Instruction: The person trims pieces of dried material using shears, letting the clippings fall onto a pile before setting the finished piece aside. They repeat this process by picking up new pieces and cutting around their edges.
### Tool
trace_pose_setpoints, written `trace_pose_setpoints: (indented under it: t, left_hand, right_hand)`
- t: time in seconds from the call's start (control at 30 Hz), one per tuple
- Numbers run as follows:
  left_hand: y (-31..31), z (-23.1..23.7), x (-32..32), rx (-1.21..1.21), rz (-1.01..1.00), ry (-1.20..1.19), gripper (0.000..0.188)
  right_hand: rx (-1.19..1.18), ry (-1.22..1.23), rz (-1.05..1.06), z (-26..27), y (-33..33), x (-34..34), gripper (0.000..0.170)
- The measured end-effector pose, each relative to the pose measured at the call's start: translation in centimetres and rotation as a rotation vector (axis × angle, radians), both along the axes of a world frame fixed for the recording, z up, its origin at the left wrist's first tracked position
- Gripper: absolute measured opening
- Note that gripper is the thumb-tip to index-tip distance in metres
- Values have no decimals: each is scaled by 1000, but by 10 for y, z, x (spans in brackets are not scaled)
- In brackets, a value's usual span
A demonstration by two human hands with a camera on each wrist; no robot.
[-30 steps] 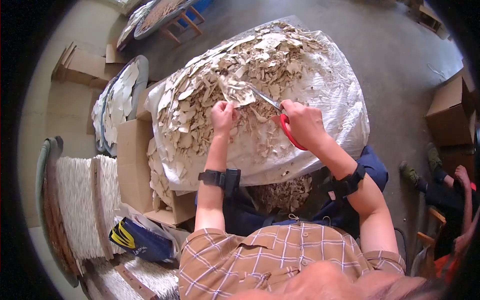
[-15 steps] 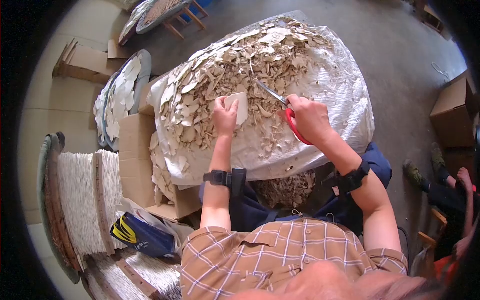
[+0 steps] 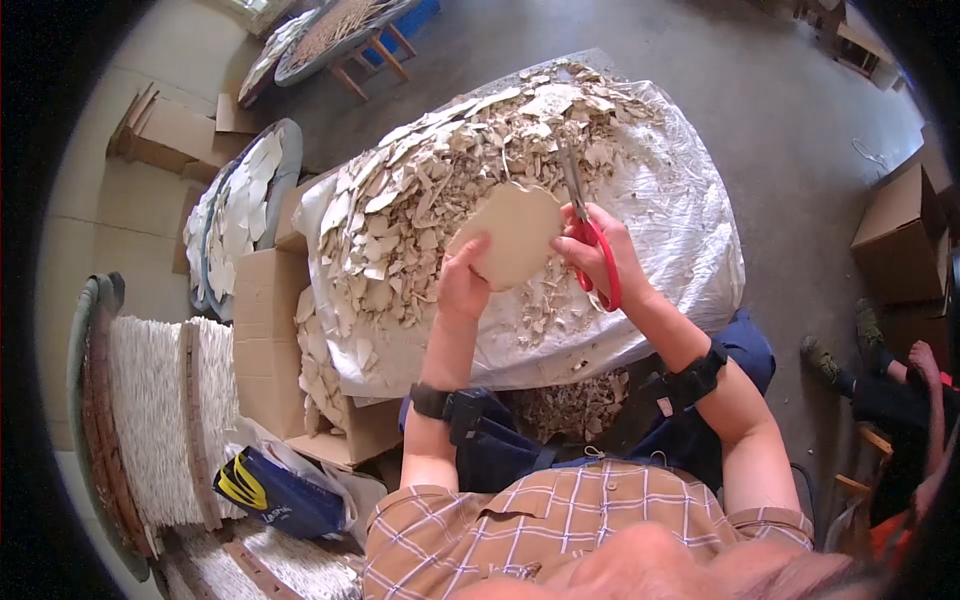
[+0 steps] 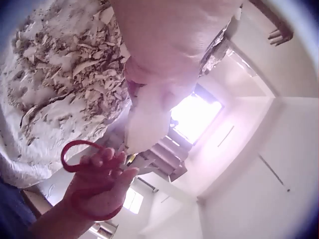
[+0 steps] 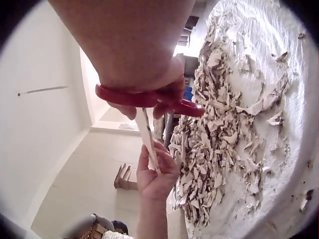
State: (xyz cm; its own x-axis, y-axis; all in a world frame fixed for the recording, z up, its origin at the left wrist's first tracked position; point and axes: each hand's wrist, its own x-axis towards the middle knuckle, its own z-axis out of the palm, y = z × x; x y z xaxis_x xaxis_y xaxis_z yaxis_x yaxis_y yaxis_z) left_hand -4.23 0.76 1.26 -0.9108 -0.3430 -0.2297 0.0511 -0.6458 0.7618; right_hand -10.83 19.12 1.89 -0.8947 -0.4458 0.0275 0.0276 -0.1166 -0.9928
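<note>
In the head view my left hand [image 3: 463,282] pinches the lower left of a thin, flat, pale roundish slice [image 3: 515,240] with a ragged top edge. My right hand [image 3: 608,250] holds red-handled scissors [image 3: 613,280], blades pointing away over the table, while its thumb and fingertips are at the slice's right edge. The right wrist view shows the slice [image 5: 144,129] edge-on between both hands. Below lies a heap of pale broken pieces and trimmings [image 3: 400,230] on a white plastic sheet [image 3: 690,210].
A cardboard box [image 3: 268,320] stands against the table's left side. Further left are stacks of thin white sheets [image 3: 150,410], a dark blue bag [image 3: 275,490] and trays of slices [image 3: 245,195]. More boxes [image 3: 900,230] and a seated person's legs [image 3: 880,365] are at the right.
The left hand had a crumpled piece at the scissor tips, then a small folded-looking pale piece. Now a broad flat slice faces up, the hands are closer together, and the blades point more straight ahead.
</note>
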Motion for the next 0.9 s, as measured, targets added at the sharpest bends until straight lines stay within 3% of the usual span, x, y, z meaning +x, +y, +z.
trace_pose_setpoints:
  t: [0.07,0.13,0.17,0.27,0.33,0.4,0.47,0.53,0.9]
  left_hand:
    - [-10,0,0,-48,-59,60,27]
    - [-38,3,4,-459,-366,63,24]
    - [-43,5,7,-603,-397,45,22]
    - [-26,27,13,-544,-457,-6,24]
    - [-13,23,15,-558,-437,-22,26]
    - [-10,21,15,-611,-434,-51,26]
    - [-17,23,14,-558,-342,-34,23]
    - [-23,29,14,-460,-122,85,22]
    - [-31,32,18,-476,-46,78,21]
  right_hand:
    - [9,-70,25,1,1,-6,21]
    - [7,93,-3,2,0,-10,22]
    - [122,175,25,5,4,-10,23]
    - [112,284,117,5,6,-5,24]
    - [156,355,150,6,4,2,28]
    - [280,469,7,5,0,11,32]
    - [327,457,0,5,0,14,37]
    - [514,636,-54,6,0,15,39]
    - [539,851,-40,6,1,19,35]
